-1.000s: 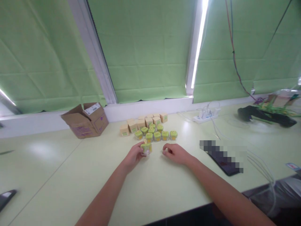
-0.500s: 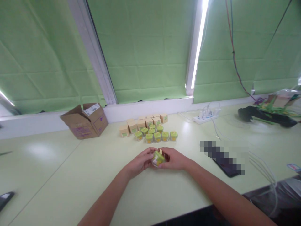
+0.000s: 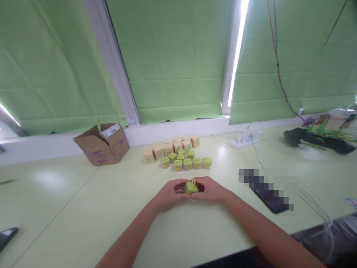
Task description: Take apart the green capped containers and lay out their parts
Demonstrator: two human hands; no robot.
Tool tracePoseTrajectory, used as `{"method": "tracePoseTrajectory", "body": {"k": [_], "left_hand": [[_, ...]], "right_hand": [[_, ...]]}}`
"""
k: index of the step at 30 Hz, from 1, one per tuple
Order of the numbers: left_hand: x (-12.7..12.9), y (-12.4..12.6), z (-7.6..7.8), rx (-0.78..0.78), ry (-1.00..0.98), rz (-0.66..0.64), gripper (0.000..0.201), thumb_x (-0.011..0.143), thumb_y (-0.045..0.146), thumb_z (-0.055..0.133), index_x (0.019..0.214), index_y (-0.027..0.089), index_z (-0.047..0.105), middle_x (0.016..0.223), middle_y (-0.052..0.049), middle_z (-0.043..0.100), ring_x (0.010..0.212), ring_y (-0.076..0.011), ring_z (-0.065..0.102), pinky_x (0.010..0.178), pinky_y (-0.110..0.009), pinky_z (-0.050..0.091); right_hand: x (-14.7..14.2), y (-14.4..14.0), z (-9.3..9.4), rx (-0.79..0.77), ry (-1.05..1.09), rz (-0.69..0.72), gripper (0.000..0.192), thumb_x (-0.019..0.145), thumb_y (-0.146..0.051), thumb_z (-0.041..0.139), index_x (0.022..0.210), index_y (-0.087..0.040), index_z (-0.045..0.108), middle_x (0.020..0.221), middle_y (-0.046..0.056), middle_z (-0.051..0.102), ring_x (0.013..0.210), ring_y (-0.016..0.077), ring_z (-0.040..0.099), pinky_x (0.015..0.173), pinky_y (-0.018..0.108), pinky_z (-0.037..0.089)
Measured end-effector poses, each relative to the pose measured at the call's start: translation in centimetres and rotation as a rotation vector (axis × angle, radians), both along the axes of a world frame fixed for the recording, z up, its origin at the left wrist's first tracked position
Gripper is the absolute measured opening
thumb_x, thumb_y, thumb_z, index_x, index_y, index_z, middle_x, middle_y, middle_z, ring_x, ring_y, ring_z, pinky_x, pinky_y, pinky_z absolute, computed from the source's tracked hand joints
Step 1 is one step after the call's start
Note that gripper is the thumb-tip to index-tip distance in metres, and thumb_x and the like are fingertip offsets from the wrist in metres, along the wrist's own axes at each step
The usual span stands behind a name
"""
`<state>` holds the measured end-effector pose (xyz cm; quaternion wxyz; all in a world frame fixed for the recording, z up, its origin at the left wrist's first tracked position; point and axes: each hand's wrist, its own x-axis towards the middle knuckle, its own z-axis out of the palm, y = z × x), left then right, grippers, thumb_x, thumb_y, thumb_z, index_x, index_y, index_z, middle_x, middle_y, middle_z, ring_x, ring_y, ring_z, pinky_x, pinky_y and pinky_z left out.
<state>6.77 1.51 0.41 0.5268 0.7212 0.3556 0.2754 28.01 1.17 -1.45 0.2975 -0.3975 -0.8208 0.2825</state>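
Both hands curl around one small green-topped tub: the left hand from 9 o'clock, the right hand from 3 o'clock. The tub is in front of the person, over the table. The arms reach in from 7 and 4 o'clock. More green tubs sit at 12. The table's near edge is at 5; wide table stretches toward 9.

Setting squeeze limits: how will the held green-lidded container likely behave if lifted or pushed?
The green-lidded container is probably light, given its small size. Its squarish shape suggests sliding rather than rolling when pushed. The pale loop on top looks thin, so might flex if tugged.
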Motion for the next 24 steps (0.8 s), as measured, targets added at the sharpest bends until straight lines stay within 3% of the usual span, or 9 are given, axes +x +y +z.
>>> {"method": "tracePoseTrajectory", "body": {"k": [4,8,17,24], "left_hand": [[-0.08,-0.26,0.10,0.057,0.037,0.014,0.040,0.071,0.022,0.069,0.110,0.014,0.061,0.103,-0.008,0.067,0.092,-0.0213,0.063,0.083,-0.033,0.049],[0.05,-0.48,0.17,0.108,0.087,0.046,0.040,0.071,0.023,0.069,0.109,0.016,0.060,0.101,-0.005,0.067,0.090,-0.0188,0.062,0.080,-0.031,0.050],[0.16,-0.70,0.63,0.214,0.146,0.047,0.032,0.071,0.024,0.069,0.102,0.016,0.063,0.093,-0.003,0.066,0.083,-0.0160,0.061,0.075,-0.027,0.050],[0.18,-0.77,0.93,0.266,0.192,0.056,0.031,0.072,0.024,0.068,0.102,0.016,0.064,0.092,-0.002,0.066,0.080,-0.0148,0.059,0.074,-0.026,0.049]], "right_hand": [[0.09,-0.08,0.31,0.019,0.045,0.054,0.025,0.084,-0.042,0.056,0.088,-0.018,0.062,0.073,-0.002,0.058,0.064,0.0110,0.048,0.057,0.020,0.035],[0.06,-0.06,0.67,0.090,0.044,0.046,0.033,0.093,-0.036,0.040,0.084,-0.018,0.065,0.072,0.000,0.061,0.066,0.0123,0.052,0.062,0.022,0.037],[0.05,0.05,0.81,0.174,0.092,0.029,0.026,0.092,-0.032,0.046,0.088,-0.022,0.069,0.084,0.002,0.068,0.080,0.0147,0.060,0.074,0.024,0.042],[-0.12,-0.16,0.72,0.213,0.104,-0.023,0.024,0.091,-0.031,0.046,0.086,-0.020,0.067,0.083,0.003,0.067,0.077,0.0141,0.059,0.072,0.024,0.042]]}}
